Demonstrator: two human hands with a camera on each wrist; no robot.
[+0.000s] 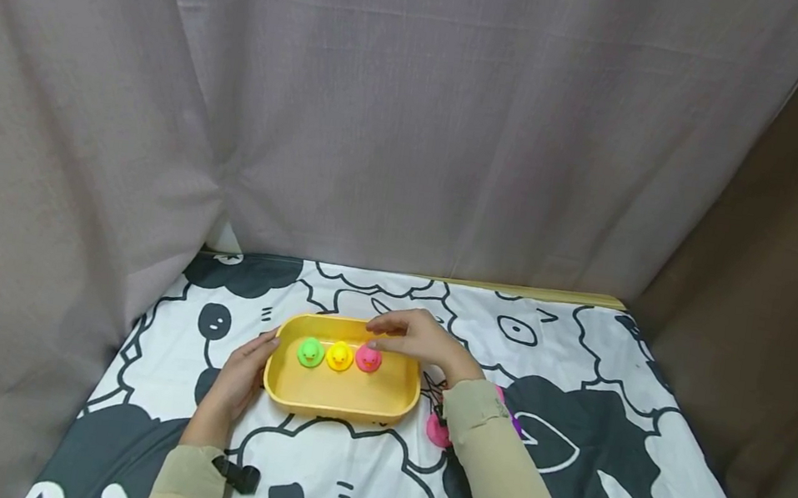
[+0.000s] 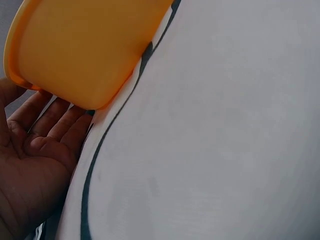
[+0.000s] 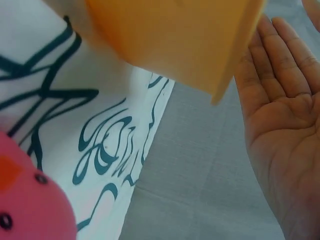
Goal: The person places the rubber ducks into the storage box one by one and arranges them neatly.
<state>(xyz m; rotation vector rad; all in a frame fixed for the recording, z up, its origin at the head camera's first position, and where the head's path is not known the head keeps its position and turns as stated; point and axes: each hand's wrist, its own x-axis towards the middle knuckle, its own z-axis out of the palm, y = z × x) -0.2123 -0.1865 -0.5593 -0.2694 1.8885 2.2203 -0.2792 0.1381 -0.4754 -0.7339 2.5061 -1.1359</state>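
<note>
A yellow tray (image 1: 341, 400) lies on the patterned cloth. Inside it, a green rubber duck (image 1: 310, 353), a yellow rubber duck (image 1: 339, 356) and a pink rubber duck (image 1: 368, 359) stand in a row. My left hand (image 1: 244, 376) rests against the tray's left end, its fingers extended along the outer wall in the left wrist view. Over the tray's right side reaches my right hand (image 1: 420, 340), thumb and fingers apart just above the pink duck. The right wrist view shows its palm facing the camera, fingers fairly straight; their tips are hidden behind the tray wall.
Another pink duck (image 3: 35, 200) sits on the cloth right of the tray, partly covered by the right sleeve in the head view. Pink and purple bits (image 1: 516, 425) peek out beyond that sleeve. Grey curtains (image 1: 414, 133) hang behind the table and along its sides.
</note>
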